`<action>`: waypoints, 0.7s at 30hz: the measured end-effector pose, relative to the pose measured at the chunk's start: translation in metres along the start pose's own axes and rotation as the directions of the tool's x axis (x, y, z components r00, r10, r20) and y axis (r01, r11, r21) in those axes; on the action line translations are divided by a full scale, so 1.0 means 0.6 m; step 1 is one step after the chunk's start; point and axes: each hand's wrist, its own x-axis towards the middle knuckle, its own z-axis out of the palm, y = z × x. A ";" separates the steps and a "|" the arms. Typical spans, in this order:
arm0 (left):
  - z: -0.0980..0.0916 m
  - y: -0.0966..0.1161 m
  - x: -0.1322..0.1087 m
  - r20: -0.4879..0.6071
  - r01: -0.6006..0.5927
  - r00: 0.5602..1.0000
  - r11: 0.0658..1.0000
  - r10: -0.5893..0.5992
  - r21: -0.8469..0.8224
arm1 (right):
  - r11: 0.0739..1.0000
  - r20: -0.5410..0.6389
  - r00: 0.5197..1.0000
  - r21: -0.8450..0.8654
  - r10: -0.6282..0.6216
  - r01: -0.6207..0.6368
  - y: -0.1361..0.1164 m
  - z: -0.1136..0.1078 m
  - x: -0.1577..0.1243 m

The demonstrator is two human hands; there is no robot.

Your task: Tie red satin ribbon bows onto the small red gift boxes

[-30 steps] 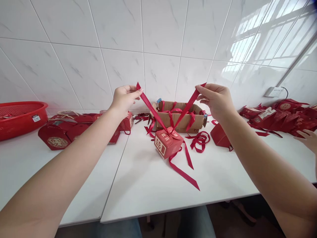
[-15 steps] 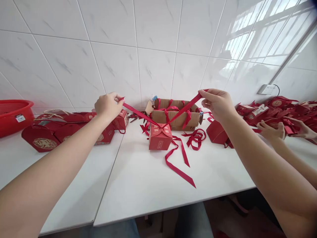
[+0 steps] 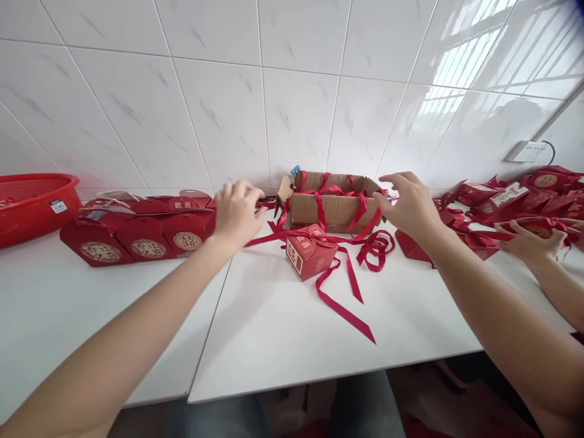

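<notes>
A small red gift box (image 3: 312,255) with gold lettering stands turned at an angle on the white table. Red ribbon (image 3: 269,237) crosses its top, with its ends spread out to either side. To the left of the box and above the table, my left hand (image 3: 239,213) has its fingers apart and nothing seen in them. My right hand (image 3: 406,204) hovers to the right, thumb and fingers spread, also without anything in it. Behind the box, a cardboard carton (image 3: 323,213) has several red ribbons draped over its sides. Loose ribbon (image 3: 376,249) lies looped beside the box.
Larger red boxes with gold emblems (image 3: 148,243) stand in a row at left, near a red plastic basket (image 3: 41,213). At right, another person's hand (image 3: 533,246) holds a red box beside a pile of red boxes (image 3: 524,201). The tiled wall bounds the table behind.
Both hands have let go of the ribbon ends they held taut. The ribbon has dropped, and the box has turned to show another side. My left hand has come closer in.
</notes>
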 end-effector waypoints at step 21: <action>0.025 0.101 -0.004 0.703 0.142 0.684 0.910 0.194 -0.389 | 0.983 0.901 0.399 0.123 -0.169 0.138 -0.028 0.091 0.031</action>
